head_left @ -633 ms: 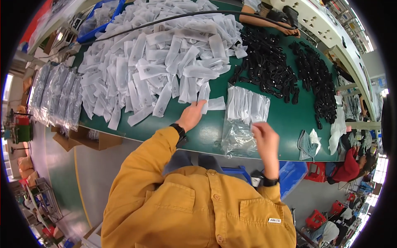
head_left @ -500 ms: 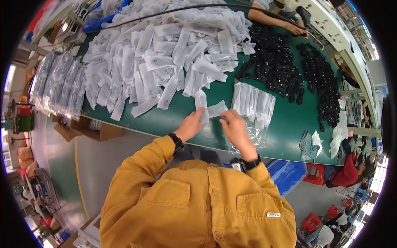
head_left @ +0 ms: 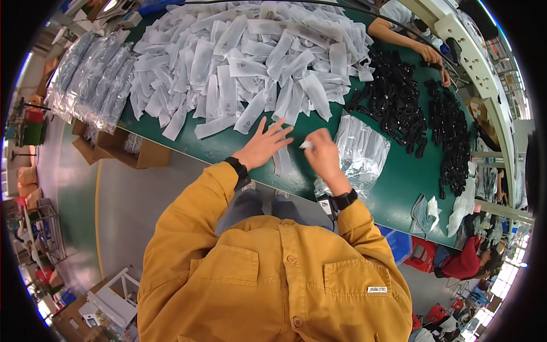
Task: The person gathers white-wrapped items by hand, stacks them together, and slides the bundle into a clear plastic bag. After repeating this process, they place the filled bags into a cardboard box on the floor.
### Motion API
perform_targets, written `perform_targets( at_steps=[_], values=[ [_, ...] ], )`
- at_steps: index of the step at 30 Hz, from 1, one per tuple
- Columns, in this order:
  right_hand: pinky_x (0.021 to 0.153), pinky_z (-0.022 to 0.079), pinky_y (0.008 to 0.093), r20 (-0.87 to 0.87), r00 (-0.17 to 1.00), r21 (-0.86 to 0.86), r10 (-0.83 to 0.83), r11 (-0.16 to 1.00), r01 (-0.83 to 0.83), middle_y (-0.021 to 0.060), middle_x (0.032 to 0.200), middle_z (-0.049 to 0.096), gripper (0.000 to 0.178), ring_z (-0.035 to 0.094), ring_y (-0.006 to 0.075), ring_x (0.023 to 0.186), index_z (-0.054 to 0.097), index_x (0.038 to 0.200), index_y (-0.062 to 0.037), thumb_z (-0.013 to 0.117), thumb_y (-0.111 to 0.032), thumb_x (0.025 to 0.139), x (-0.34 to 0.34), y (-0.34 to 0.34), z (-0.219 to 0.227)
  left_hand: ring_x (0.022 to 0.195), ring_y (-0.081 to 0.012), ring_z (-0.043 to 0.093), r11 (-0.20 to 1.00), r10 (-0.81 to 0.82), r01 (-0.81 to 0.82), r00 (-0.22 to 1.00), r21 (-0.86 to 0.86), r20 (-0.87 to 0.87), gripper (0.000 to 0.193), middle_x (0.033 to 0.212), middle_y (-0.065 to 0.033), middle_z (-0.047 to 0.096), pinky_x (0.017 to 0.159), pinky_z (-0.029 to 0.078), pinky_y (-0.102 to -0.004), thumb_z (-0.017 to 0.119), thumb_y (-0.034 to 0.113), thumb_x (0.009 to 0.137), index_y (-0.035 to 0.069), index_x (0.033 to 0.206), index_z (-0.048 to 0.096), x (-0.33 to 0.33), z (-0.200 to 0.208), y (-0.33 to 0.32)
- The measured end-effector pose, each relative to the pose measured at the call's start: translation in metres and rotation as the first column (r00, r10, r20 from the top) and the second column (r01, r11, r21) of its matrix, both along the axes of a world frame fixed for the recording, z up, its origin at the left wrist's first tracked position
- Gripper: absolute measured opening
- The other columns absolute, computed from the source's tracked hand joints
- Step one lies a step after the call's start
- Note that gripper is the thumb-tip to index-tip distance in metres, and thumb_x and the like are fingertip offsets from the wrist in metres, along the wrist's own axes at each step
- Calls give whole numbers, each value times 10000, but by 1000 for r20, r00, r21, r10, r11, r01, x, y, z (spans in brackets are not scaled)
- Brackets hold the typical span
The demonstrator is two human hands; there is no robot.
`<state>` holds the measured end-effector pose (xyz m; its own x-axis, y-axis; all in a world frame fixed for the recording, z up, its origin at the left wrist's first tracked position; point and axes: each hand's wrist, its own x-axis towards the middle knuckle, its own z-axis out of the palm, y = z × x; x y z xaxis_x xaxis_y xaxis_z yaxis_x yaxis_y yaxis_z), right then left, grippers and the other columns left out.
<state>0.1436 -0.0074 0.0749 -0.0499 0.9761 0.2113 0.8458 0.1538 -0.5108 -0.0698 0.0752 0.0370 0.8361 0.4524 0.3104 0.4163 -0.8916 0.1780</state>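
Observation:
My left hand (head_left: 264,145) is spread flat, palm down, just in front of a large heap of frosted white sleeves (head_left: 225,85). Partly under its fingers, a single white sleeve (head_left: 282,162) lies on the green table near the front edge. Beside it on the right, my right hand (head_left: 323,154) is closed with a small white piece (head_left: 306,145) sticking out between thumb and fingers; the rest of that piece is hidden. Right of this hand lies a clear plastic bag (head_left: 361,149) with a row of white sleeves in it.
Coiled black cables (head_left: 393,100) lie in two piles on the right, where another person's hand (head_left: 428,54) reaches in. Packed plastic bundles (head_left: 94,80) sit at the table's left end, above cardboard boxes (head_left: 128,149). A grey-green cloth (head_left: 423,215) rests near the front right edge.
My left hand has let go of the sleeve it held and spread its fingers. My right hand has closed on a small white piece. The sleeve between the hands no longer shows on the table.

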Motion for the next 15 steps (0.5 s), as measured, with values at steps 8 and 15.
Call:
perform_targets(
  at_steps=[8,15],
  values=[
    [588,494,295,-738,360,-488,-571,820,299,103,994,619,329,617,145,634,533,1071,14,691,-175,853,-6,-7,-33,1077,-299,516,964,-93,61,989,-260,-113,293,1099,-103,533,1047,337,-502,621,101,821,61,1097,533,-21,-21,-27],
    [563,487,286,-288,951,-152,-117,985,75,102,842,640,277,648,163,652,546,1032,32,673,-166,886,-35,-41,-5,941,-338,572,888,110,-14,977,-459,184,375,1041,-125,558,841,463,-424,695,143,808,58,1132,528,-31,-16,-50]
  ],
)
